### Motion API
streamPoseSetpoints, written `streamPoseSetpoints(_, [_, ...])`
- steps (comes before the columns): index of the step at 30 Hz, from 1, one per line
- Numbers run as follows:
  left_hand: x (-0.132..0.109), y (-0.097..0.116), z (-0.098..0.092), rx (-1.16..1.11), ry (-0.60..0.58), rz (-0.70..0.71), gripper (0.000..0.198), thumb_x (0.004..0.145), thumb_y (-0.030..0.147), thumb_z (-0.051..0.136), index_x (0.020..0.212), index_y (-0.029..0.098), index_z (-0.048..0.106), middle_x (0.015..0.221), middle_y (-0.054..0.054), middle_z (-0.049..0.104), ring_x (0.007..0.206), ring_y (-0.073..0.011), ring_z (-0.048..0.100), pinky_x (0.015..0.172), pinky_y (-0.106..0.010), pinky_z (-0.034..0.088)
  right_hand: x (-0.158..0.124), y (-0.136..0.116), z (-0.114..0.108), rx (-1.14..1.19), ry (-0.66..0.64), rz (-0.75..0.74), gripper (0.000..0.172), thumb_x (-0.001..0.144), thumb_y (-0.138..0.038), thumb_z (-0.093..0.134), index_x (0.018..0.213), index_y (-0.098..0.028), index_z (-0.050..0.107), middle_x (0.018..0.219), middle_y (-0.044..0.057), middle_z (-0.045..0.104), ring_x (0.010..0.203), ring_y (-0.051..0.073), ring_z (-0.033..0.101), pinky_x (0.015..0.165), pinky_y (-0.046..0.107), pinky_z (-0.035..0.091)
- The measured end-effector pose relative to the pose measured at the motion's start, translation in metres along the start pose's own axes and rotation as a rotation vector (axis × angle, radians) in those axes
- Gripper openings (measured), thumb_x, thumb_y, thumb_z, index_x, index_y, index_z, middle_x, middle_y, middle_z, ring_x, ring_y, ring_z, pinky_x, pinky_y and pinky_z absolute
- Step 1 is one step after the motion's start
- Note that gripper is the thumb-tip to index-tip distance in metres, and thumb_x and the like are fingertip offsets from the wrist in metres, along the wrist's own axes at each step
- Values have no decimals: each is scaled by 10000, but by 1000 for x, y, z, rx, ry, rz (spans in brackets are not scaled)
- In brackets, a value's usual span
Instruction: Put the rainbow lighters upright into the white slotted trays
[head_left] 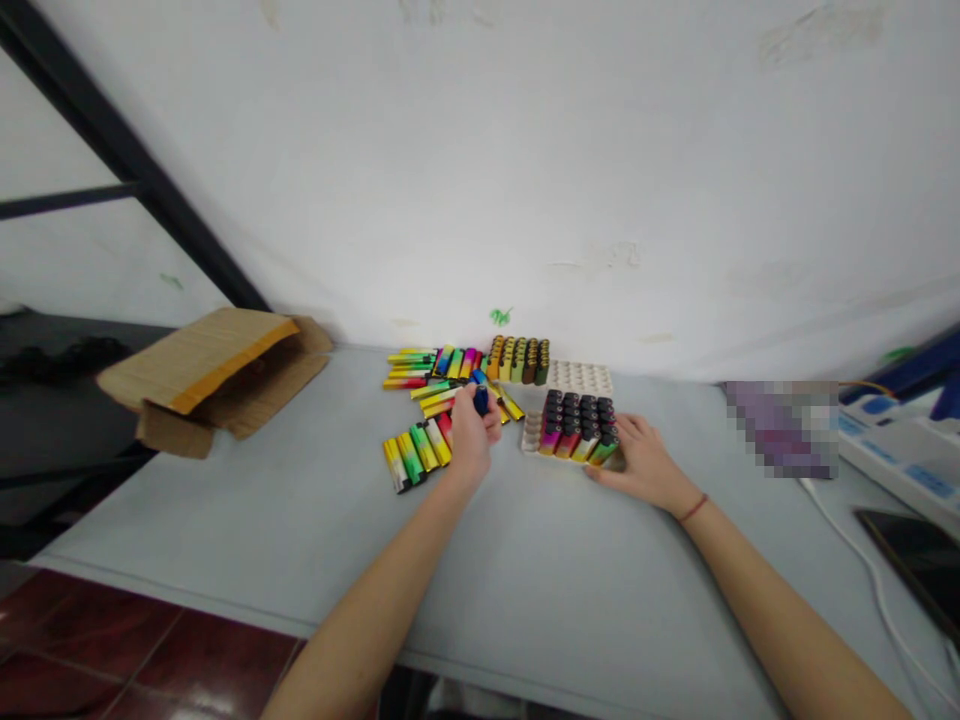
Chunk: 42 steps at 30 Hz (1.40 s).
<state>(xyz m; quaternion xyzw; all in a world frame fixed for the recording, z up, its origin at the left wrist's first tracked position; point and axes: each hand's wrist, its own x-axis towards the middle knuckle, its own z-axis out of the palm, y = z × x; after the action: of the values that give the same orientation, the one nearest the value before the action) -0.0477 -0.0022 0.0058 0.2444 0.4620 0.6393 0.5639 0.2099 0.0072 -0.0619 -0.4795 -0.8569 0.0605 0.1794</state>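
Note:
My left hand (472, 440) is closed around a blue lighter (481, 400), held upright above the table. Closed over the right end of a white tray (531, 437), my right hand (646, 466) has its thumb along the front edge and its fingers at the side. Lighters with black tops (579, 420) stand upright in that tray, while its leftmost holes show no lighters. Beside and behind my left hand lie loose multicoloured lighters (416, 450), several in a row at the front and more in a pile (442, 368) farther back.
Behind the tray stands a block of brown, orange and green lighters (519, 360), beside a white holed tray (581, 377). An open cardboard box (217, 365) lies at the left. A power strip (892, 450), white cable (862, 560) and phone (915, 560) are at the right.

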Motion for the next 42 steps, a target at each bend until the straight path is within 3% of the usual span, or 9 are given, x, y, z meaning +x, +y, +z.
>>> streamPoseSetpoints(5, [-1, -2, 1, 3, -18, -30, 489, 839, 608, 440, 562, 210, 380, 423, 97, 204, 334, -46, 159, 352, -178, 119, 0, 1, 1, 7, 12, -7, 662, 791, -562, 629, 1300, -146, 554, 1294, 194, 604, 1148, 381, 495, 927, 533, 437])
streamPoseSetpoints(12, [-2, 0, 1, 38, -9, 14, 454, 855, 534, 436, 546, 207, 378, 423, 84, 224, 330, -47, 177, 352, -177, 135, 0, 1, 2, 8, 18, -5, 666, 784, -566, 633, 1309, -166, 550, 1292, 188, 607, 1149, 387, 498, 916, 536, 438])
streamPoseSetpoints(18, [3, -7, -2, 39, -78, -15, 516, 850, 674, 417, 634, 205, 425, 464, 89, 276, 350, -51, 209, 371, -191, 165, 0, 1, 2, 9, 22, -8, 676, 789, -580, 622, 1320, -168, 546, 1299, 188, 605, 1152, 384, 498, 929, 540, 432])
streamPoseSetpoints(21, [7, -17, -4, 192, -145, 116, 482, 866, 663, 442, 731, 201, 478, 524, 69, 382, 409, -73, 319, 422, -210, 268, 0, 1, 1, 10, 17, -5, 669, 789, -578, 624, 1310, -166, 551, 1300, 186, 605, 1156, 382, 495, 933, 536, 433])
streamPoseSetpoints(24, [11, -25, -8, 435, -188, 350, 297, 920, 505, 500, 913, 209, 522, 660, 34, 526, 626, -121, 523, 666, -247, 448, 0, 1, 1, 6, 13, -7, 670, 790, -575, 622, 1309, -157, 552, 1300, 193, 604, 1152, 386, 495, 928, 540, 433])
streamPoseSetpoints(27, [15, -29, -13, 673, -227, 551, 199, 951, 386, 488, 1016, 214, 563, 923, -46, 636, 951, -184, 590, 937, -335, 439, 0, 1, 1, 6, 18, -14, 680, 789, -573, 623, 1319, -154, 547, 1289, 191, 610, 1146, 384, 502, 929, 537, 433])
streamPoseSetpoints(30, [19, -28, -16, 815, -251, 683, 217, 937, 340, 511, 1073, 218, 628, 1088, -92, 618, 1095, -224, 557, 1004, -368, 417, 0, 1, 1, 10, 21, -21, 682, 792, -568, 622, 1332, -161, 538, 1281, 182, 614, 1140, 379, 507, 929, 532, 435])
streamPoseSetpoints(36, [23, -27, -19, 845, -311, 646, 286, 950, 334, 492, 1174, 232, 638, 1121, -86, 619, 1008, -199, 598, 891, -318, 490, 0, 1, 1, 12, 21, -13, 669, 788, -558, 628, 1319, -161, 541, 1283, 182, 611, 1150, 385, 494, 925, 534, 435])
streamPoseSetpoints(42, [28, -35, -21, 920, -409, 662, 262, 948, 286, 493, 1145, 210, 648, 1196, -98, 656, 1164, -226, 585, 1033, -366, 444, 0, 0, 0, 8, 12, -7, 675, 789, -562, 632, 1316, -150, 539, 1285, 185, 608, 1144, 382, 495, 921, 527, 439])
